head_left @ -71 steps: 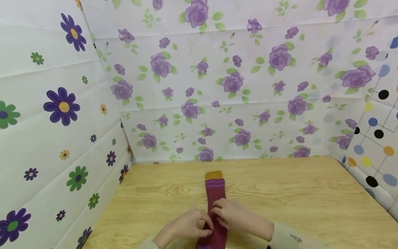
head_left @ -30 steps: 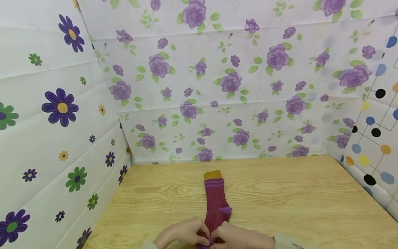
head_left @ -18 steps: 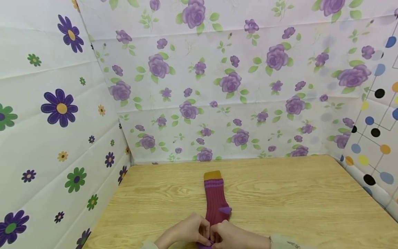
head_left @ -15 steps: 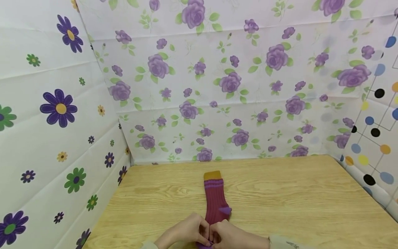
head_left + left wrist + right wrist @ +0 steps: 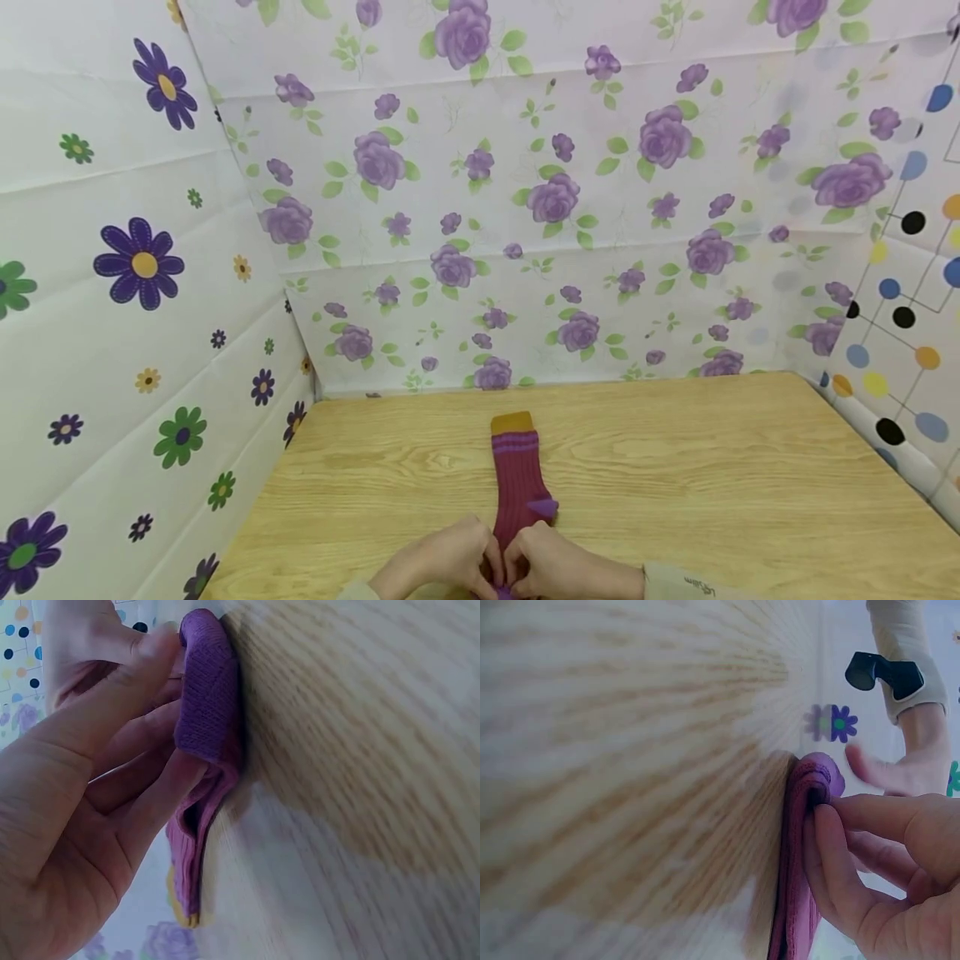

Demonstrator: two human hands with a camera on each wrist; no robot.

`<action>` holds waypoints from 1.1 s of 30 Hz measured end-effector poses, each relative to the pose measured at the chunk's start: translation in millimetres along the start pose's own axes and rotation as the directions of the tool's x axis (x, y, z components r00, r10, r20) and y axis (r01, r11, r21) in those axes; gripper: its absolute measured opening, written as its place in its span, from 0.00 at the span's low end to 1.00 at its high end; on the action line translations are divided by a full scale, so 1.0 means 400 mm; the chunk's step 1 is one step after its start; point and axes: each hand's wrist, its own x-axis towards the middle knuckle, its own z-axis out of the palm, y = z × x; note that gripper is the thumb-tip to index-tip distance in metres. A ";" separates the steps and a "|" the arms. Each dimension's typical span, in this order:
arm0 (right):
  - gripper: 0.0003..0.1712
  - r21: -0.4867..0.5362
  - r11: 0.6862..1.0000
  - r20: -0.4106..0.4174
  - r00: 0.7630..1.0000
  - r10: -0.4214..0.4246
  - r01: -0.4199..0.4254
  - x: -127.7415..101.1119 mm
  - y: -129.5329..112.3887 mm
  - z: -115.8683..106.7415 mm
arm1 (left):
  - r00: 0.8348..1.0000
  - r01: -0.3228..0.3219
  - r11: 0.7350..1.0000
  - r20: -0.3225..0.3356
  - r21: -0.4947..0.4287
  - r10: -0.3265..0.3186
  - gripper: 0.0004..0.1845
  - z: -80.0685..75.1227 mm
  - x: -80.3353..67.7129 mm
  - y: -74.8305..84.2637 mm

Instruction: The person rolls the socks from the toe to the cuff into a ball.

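Observation:
A maroon ribbed sock [image 5: 517,479] lies lengthwise on the wooden table, its mustard cuff [image 5: 512,422] at the far end and its purple heel [image 5: 543,507] pointing right. Its purple toe end [image 5: 210,686] is folded back, as the left wrist view shows. My left hand [image 5: 450,557] grips this end, thumb on the purple knit and fingers tucked under the fold. From the other side my right hand [image 5: 558,565] pinches the folded edge [image 5: 817,780] between thumb and fingers. Both hands meet close together and cover much of the near end in the head view.
The wooden table [image 5: 675,467] spreads around the sock. A purple rose-print sheet [image 5: 555,200] stands behind it, a daisy-print sheet [image 5: 142,333] at the left and a dotted sheet [image 5: 900,367] at the right. A dark device [image 5: 885,675] sits on the left wrist.
Both hands have moved from the sock's middle toward its near toe end, uncovering the heel. They now hold the toe end, and in the last half second have shifted only slightly.

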 end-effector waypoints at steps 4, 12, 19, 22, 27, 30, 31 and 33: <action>0.08 -0.016 0.999 -0.007 0.999 0.031 -0.031 0.000 0.001 -0.001 | 1.000 -0.016 0.997 0.026 0.078 0.014 0.09 -0.004 0.000 0.006; 0.07 0.003 1.000 0.003 1.000 0.022 -0.022 0.001 0.006 -0.007 | 0.999 -0.041 0.994 0.003 0.106 0.040 0.07 -0.005 -0.005 0.011; 0.10 0.077 0.996 0.049 0.998 -0.037 0.033 -0.006 0.015 -0.017 | 1.000 -0.008 0.995 -0.025 -0.100 0.005 0.06 0.004 -0.011 -0.011; 0.15 0.178 0.984 0.065 0.997 -0.039 0.027 -0.011 0.015 -0.019 | 0.998 0.040 0.978 -0.030 -0.203 -0.047 0.06 0.006 -0.012 -0.019; 0.09 0.149 0.989 0.094 0.996 0.002 -0.016 -0.015 0.009 -0.023 | 0.993 0.096 0.931 -0.032 -0.353 -0.114 0.04 0.005 -0.007 -0.028; 0.06 0.082 0.995 0.078 0.996 0.047 -0.053 -0.014 0.006 -0.023 | 0.989 0.110 0.902 -0.045 -0.418 -0.141 0.02 0.006 -0.005 -0.030; 0.06 0.075 0.995 0.070 0.996 0.064 -0.069 -0.014 0.005 -0.022 | 0.987 0.112 0.895 -0.053 -0.431 -0.149 0.02 0.007 -0.004 -0.031; 0.06 0.090 0.991 0.055 0.994 0.092 -0.096 -0.013 0.006 -0.021 | 0.983 0.117 0.890 -0.075 -0.440 -0.166 0.02 0.008 -0.001 -0.032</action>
